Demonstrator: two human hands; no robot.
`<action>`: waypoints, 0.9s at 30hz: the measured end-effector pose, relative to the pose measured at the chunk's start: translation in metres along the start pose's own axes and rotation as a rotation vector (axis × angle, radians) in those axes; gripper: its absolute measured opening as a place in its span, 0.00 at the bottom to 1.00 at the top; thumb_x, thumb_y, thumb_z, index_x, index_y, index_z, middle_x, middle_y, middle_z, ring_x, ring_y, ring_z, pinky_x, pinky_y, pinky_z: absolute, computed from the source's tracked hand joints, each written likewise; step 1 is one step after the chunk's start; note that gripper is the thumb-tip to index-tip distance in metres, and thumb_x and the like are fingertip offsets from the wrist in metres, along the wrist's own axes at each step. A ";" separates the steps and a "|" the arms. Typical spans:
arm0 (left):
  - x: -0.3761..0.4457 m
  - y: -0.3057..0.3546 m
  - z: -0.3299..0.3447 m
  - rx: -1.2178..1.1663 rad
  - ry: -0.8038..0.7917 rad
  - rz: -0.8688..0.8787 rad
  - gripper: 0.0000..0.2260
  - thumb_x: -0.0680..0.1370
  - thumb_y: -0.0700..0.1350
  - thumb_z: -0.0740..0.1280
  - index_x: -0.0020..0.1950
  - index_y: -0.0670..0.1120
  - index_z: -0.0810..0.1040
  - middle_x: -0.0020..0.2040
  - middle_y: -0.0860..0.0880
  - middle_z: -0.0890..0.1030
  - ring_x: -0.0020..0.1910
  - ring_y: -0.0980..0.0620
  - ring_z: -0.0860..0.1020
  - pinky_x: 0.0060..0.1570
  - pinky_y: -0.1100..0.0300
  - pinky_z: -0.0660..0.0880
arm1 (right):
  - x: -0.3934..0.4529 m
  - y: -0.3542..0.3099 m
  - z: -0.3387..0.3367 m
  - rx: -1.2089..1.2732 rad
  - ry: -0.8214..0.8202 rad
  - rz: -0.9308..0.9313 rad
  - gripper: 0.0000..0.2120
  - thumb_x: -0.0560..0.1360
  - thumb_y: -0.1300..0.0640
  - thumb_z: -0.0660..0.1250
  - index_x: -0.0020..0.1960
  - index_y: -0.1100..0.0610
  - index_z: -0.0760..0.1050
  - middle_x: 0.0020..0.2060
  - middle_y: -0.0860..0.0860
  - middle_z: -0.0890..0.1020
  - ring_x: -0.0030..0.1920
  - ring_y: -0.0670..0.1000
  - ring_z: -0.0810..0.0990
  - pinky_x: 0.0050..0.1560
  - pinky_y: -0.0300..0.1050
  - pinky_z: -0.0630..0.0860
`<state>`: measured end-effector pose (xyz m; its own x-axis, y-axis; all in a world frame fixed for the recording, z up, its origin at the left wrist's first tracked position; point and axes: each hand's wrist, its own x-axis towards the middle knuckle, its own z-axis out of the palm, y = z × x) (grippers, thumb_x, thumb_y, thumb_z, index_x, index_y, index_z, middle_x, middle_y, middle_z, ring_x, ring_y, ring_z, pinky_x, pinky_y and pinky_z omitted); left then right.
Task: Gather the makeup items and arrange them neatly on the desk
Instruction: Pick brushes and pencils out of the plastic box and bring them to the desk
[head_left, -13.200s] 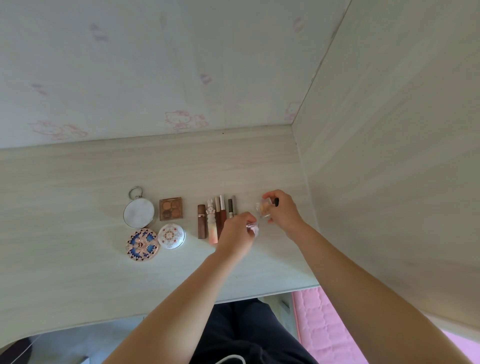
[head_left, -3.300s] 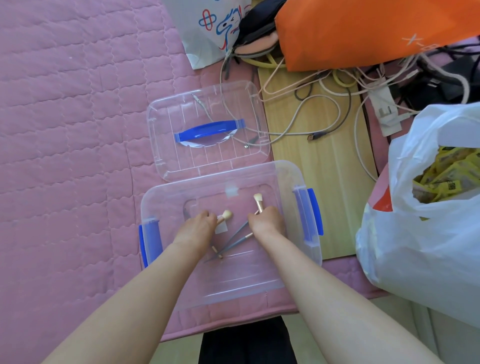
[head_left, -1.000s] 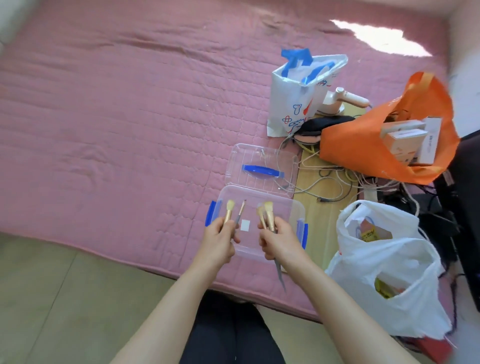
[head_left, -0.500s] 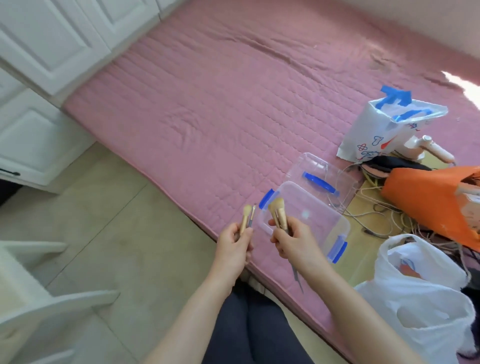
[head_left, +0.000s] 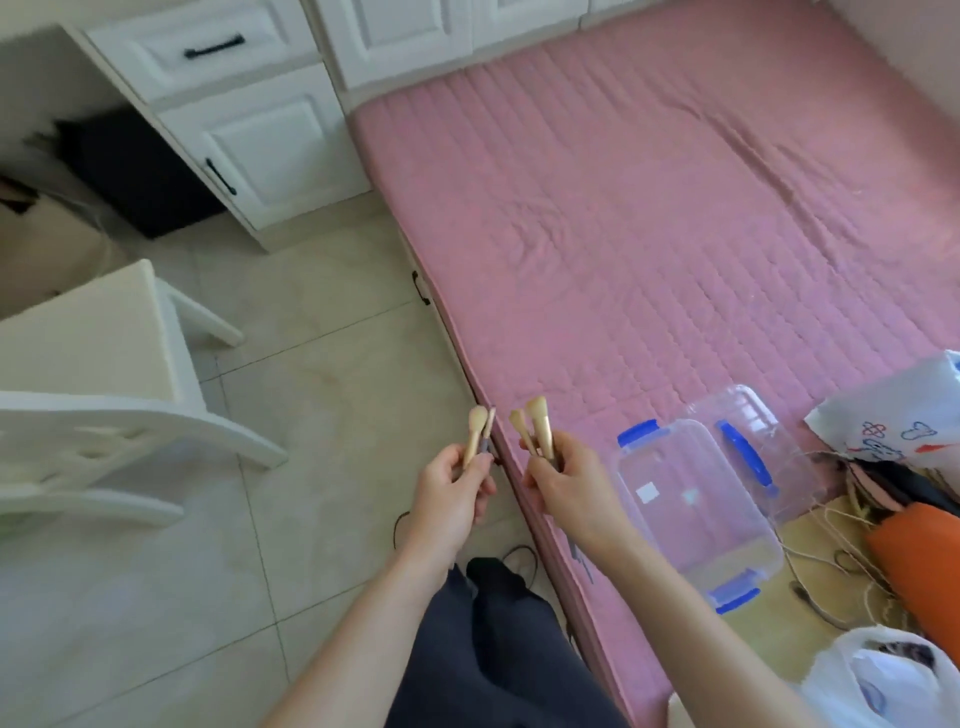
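**Brushes in both fists, floor lane on the left**

Head view: the left hand (head_left: 451, 491) is curled round a pair of gold-handled makeup brushes with pale bristle heads (head_left: 477, 434), and the right hand (head_left: 563, 480) grips a second pair of gold-handled brushes with tan bristle tips (head_left: 535, 428). Both hands are raised in front of the body, near each other but apart, with the mattress edge running between them. All four brushes stand close to upright, bristles up and away from the person, long axes running from the fists toward the top of the frame; the right-hand pair fans slightly, and its lower handle ends are hidden behind the fingers.

Room to move: beige tiled floor (head_left: 332, 374) stretches open to the left and ahead of the left hand. It is bounded far left by a white wooden chair (head_left: 104, 415) and at the top by white panelled cabinets with black handles (head_left: 249, 140). On the right, the long edge of the pink quilted mattress (head_left: 649, 223) cuts diagonally from the cabinets down past the right wrist. A clear plastic storage box with blue latches (head_left: 691, 509) sits on the mattress just right of the right hand, its clear lid with a blue handle (head_left: 748, 452) touching it behind. Beyond lie white plastic bags (head_left: 883, 680), tangled cables (head_left: 841, 545) and an orange bag (head_left: 919, 551). Dark trousers (head_left: 493, 649) show below.
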<state>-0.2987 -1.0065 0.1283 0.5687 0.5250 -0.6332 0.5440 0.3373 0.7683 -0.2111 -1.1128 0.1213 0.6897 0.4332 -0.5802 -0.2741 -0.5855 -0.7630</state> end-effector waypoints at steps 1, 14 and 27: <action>-0.001 0.000 -0.010 -0.022 0.025 -0.006 0.07 0.80 0.42 0.62 0.46 0.40 0.75 0.33 0.48 0.74 0.27 0.53 0.67 0.28 0.61 0.65 | 0.000 -0.005 0.009 -0.015 -0.020 -0.008 0.07 0.74 0.64 0.58 0.43 0.54 0.72 0.30 0.48 0.78 0.30 0.48 0.73 0.32 0.45 0.71; -0.004 0.007 -0.170 -0.150 0.237 -0.013 0.06 0.80 0.42 0.61 0.49 0.41 0.76 0.35 0.46 0.79 0.29 0.52 0.73 0.32 0.60 0.73 | -0.004 -0.084 0.146 -0.095 -0.243 -0.054 0.09 0.78 0.62 0.58 0.50 0.53 0.74 0.34 0.50 0.80 0.30 0.47 0.74 0.32 0.40 0.69; 0.033 0.027 -0.296 -0.158 0.328 0.013 0.07 0.80 0.45 0.63 0.50 0.44 0.78 0.37 0.46 0.83 0.32 0.54 0.75 0.42 0.56 0.77 | 0.026 -0.164 0.258 -0.077 -0.368 -0.055 0.08 0.80 0.63 0.57 0.53 0.56 0.74 0.35 0.53 0.79 0.27 0.46 0.71 0.27 0.35 0.68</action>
<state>-0.4479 -0.7493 0.1557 0.3326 0.7445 -0.5789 0.4212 0.4320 0.7975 -0.3212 -0.8291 0.1578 0.4114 0.6744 -0.6131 -0.1825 -0.5981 -0.7804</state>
